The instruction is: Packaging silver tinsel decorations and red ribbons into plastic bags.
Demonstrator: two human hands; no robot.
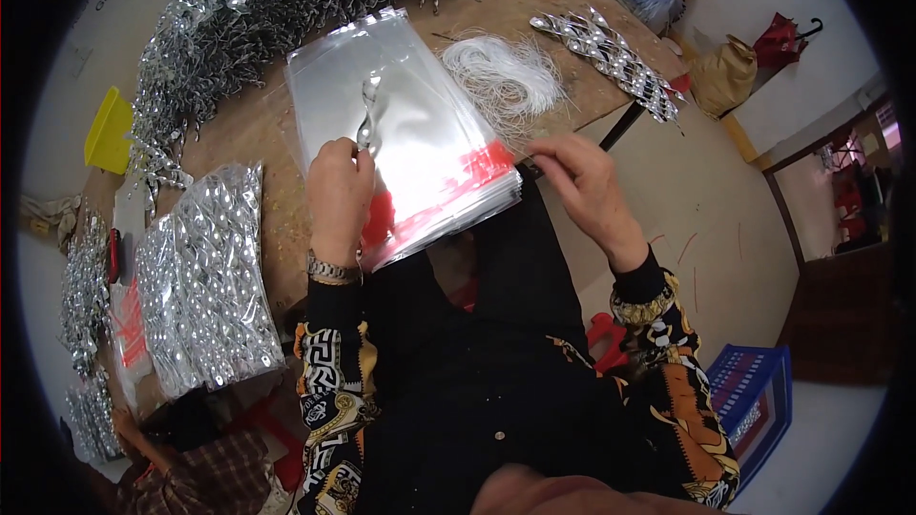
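My left hand is closed on the lower end of a silver twisted spiral ornament, which points away from me. Beneath it lies a stack of transparent plastic bags with a red-marked near end that reaches the table's edge. To the right, my right hand has thumb and forefinger pinched together beside the bags' near corner. What that pinch holds, if anything, is too fine to make out. Loose ends of a white string bundle trail close to those fingertips.
A large heap of silver spirals covers the far left of the brown table. Filled bags lie nearer left, more spirals at the right edge. A yellow bin, a blue basket and another person's arm flank me.
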